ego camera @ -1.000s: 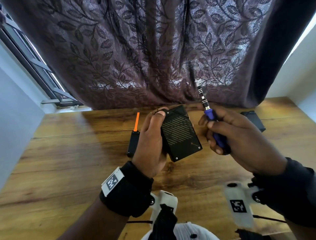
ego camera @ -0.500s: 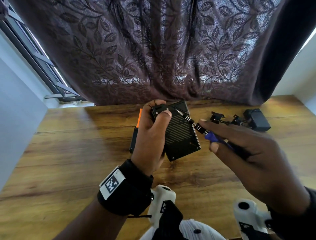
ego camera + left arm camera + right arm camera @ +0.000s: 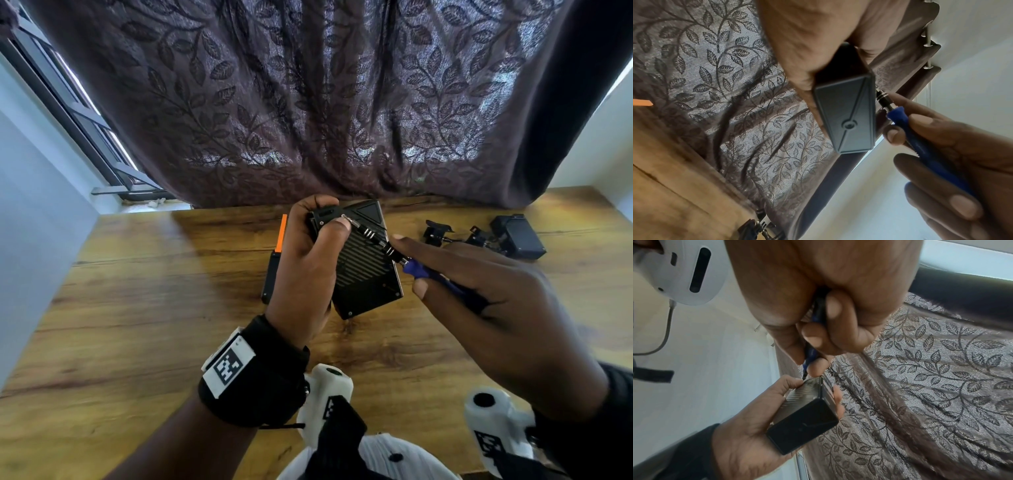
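My left hand point(image 3: 308, 260) grips a black ribbed box point(image 3: 363, 274), held tilted above the wooden table point(image 3: 154, 308); the thumb lies across its upper left corner. The same black box point(image 3: 846, 116) fills the left wrist view end-on, and the black box point(image 3: 807, 418) shows in the right wrist view. My right hand point(image 3: 479, 294) holds a blue-handled screwdriver point(image 3: 431, 274), whose metal tip touches the box's top corner beside my left thumb. The screwdriver point(image 3: 920, 141) lies between curled fingers. The screwdriver point(image 3: 812, 353) tip is hidden behind fingers in the right wrist view.
A black tool with an orange blade point(image 3: 275, 260) lies on the table left of my left hand. Small black parts point(image 3: 442, 233) and a black block point(image 3: 517, 236) lie at the back right. A leaf-patterned curtain point(image 3: 308, 102) hangs behind the table.
The screwdriver swung from pointing upward to pointing left and down, and its tip came onto the box's top corner. My left hand raised the box slightly.
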`<state>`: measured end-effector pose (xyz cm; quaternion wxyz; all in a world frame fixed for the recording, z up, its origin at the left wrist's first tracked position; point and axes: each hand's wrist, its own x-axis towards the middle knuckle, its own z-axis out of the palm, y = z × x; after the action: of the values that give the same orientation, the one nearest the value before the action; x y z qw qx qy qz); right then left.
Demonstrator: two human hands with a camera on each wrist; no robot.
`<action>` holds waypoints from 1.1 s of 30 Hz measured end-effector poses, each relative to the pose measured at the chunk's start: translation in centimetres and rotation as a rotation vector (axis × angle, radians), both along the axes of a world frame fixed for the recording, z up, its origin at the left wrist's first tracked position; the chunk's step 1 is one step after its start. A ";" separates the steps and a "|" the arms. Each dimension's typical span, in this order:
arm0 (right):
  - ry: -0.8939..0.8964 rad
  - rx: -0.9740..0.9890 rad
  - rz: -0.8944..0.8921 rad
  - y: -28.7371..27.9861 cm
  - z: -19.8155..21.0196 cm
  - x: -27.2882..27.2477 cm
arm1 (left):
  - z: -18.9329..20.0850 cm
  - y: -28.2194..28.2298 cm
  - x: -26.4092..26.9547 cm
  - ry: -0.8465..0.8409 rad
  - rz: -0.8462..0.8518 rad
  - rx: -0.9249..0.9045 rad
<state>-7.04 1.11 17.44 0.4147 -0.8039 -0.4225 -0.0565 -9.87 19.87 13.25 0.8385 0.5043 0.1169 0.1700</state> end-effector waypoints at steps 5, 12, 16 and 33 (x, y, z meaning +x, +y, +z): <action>0.012 -0.001 -0.006 -0.1 -0.1 0.1 | -0.2 0.1 0.0 0.007 -0.008 0.021; 0.013 -0.078 -0.045 -0.8 1.1 0.2 | -0.5 0.4 -0.3 0.001 0.043 0.244; -0.133 -0.255 -0.072 -1.1 3.1 0.5 | -0.7 0.9 -0.5 -0.007 0.039 0.605; -0.325 -0.405 -0.272 -0.3 4.9 -0.7 | 0.6 0.9 -0.1 0.048 0.122 0.891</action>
<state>-7.75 0.85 22.35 0.1613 -0.9000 -0.3743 -0.1542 -10.01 20.80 13.81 0.5250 0.8122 0.0812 0.2411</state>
